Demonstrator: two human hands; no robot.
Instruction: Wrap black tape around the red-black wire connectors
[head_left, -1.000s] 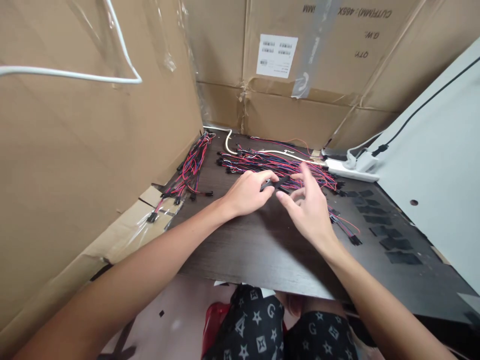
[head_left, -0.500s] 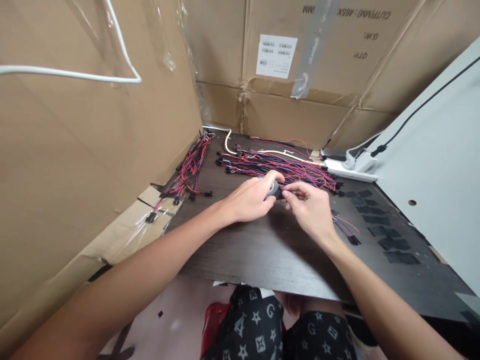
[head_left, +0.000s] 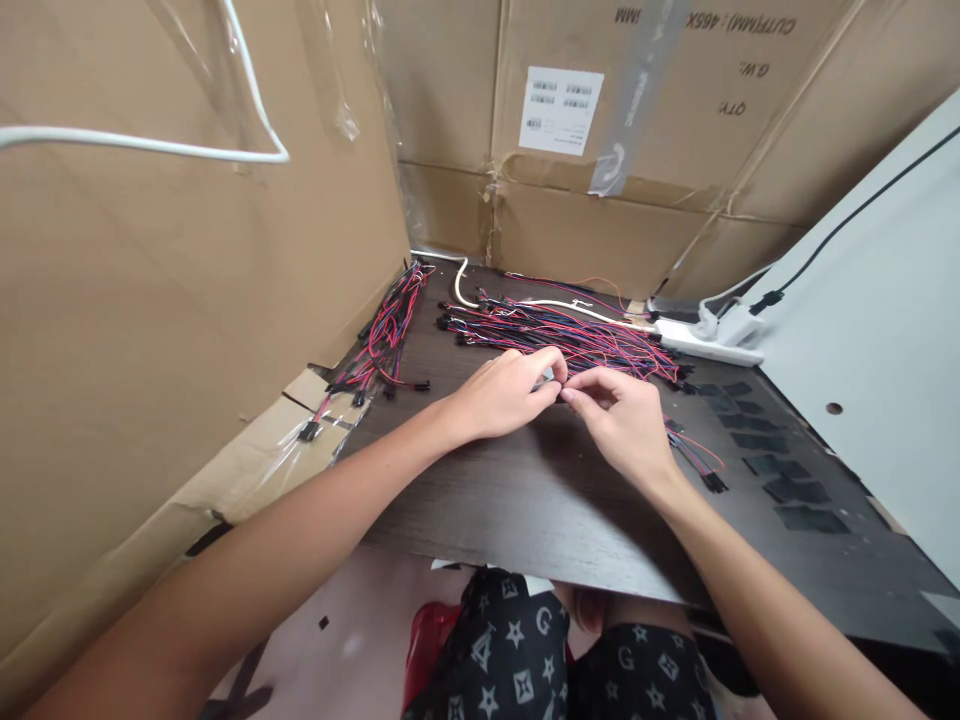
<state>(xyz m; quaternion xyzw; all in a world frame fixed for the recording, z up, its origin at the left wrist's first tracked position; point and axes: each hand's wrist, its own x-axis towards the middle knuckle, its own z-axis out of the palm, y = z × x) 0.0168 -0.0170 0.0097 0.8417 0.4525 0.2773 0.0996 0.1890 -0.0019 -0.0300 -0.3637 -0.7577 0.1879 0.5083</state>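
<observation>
My left hand (head_left: 504, 393) and my right hand (head_left: 619, 415) meet fingertip to fingertip over the dark table (head_left: 525, 500). Both are closed in a pinch on a small black piece (head_left: 553, 381) that is mostly hidden by the fingers; I cannot tell whether it is tape or part of a wire bundle. Just beyond the hands lies a long pile of red, blue and black wires (head_left: 559, 335) with black connectors. A few wire ends (head_left: 694, 455) stick out to the right of my right hand.
A second wire bundle (head_left: 379, 335) lies along the left cardboard wall (head_left: 187, 300). Several black tape strips (head_left: 780, 465) are stuck on the table at right. A white power strip (head_left: 709, 345) sits at the back right by a white panel (head_left: 870, 330). Cardboard boxes (head_left: 600, 150) close the back.
A second ago my right hand was open with fingers spread; it has since closed into a pinch against my left hand's fingertips. The black piece is now almost covered.
</observation>
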